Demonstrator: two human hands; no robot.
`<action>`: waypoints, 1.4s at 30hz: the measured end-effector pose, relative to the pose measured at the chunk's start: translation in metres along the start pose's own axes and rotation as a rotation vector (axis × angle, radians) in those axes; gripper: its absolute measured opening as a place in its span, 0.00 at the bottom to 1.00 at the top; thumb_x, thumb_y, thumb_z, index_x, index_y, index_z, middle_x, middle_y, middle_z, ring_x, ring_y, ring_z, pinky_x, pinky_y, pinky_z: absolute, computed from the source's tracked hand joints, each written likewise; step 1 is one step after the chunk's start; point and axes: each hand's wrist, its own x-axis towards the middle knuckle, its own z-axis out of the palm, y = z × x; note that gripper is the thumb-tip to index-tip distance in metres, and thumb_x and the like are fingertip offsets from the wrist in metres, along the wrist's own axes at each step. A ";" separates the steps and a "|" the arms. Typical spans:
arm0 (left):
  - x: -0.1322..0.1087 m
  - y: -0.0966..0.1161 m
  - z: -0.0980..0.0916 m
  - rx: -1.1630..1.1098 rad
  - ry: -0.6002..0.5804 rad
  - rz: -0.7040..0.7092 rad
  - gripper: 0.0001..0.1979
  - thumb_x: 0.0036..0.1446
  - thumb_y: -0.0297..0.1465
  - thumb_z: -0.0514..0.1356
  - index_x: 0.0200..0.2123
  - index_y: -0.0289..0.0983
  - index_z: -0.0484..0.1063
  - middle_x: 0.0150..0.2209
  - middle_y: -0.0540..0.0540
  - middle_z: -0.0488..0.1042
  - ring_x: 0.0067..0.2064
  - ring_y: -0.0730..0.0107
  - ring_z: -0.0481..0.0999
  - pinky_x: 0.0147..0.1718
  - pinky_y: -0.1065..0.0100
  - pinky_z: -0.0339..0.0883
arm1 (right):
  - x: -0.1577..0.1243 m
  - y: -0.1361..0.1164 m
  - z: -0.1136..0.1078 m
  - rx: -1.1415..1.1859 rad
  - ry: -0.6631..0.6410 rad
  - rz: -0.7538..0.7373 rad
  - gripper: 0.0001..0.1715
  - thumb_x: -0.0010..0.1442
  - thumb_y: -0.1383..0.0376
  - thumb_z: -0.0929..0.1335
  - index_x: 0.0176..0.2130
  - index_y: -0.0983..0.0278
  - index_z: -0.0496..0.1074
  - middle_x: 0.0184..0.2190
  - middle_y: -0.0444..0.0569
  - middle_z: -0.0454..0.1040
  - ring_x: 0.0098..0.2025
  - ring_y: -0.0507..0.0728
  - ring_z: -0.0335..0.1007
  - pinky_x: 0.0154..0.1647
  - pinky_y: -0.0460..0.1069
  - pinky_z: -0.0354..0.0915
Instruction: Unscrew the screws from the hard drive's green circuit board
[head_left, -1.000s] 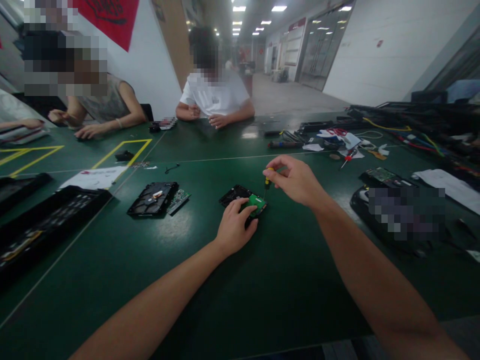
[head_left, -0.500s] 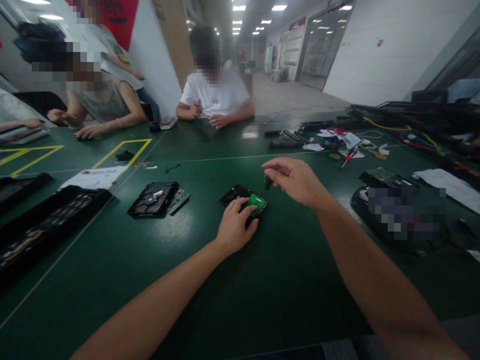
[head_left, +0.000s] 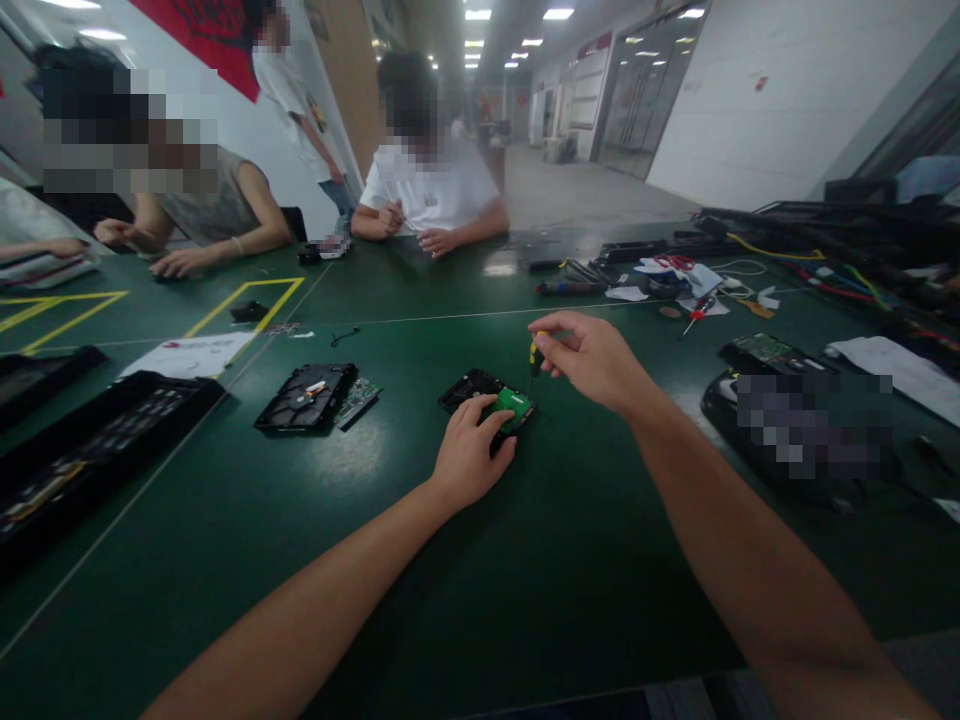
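Observation:
A black hard drive [head_left: 469, 386] with a green circuit board [head_left: 514, 402] on its face lies on the green table. My left hand [head_left: 474, 445] reaches over its near side, fingers on the board and thumb along the near edge, holding it down. In my right hand [head_left: 589, 358] a small screwdriver [head_left: 535, 358] with a yellow and black handle is pinched between thumb and fingers. It stands nearly upright, its tip down at the board's right corner; the exact contact is too small to make out.
Left of my hands lie another black drive [head_left: 304, 398] and a loose circuit board [head_left: 358, 402]. A long black casing [head_left: 112, 450] is farther left. Tools, cables and a red-handled screwdriver [head_left: 699, 315] lie to the right, beyond a black device [head_left: 795, 430]. Co-workers sit across the table.
The screwdriver's yellow handle shows more plainly now, with my right fingers slightly shifted around it. My left hand and the hard drive stay put. A standing person in the background has moved right.

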 end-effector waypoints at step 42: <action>0.000 -0.003 0.002 0.007 0.005 0.001 0.20 0.65 0.33 0.64 0.59 0.42 0.75 0.63 0.37 0.70 0.66 0.45 0.69 0.64 0.39 0.67 | 0.000 -0.004 0.002 0.056 0.025 0.028 0.14 0.69 0.55 0.70 0.47 0.61 0.78 0.32 0.47 0.81 0.28 0.54 0.76 0.30 0.50 0.72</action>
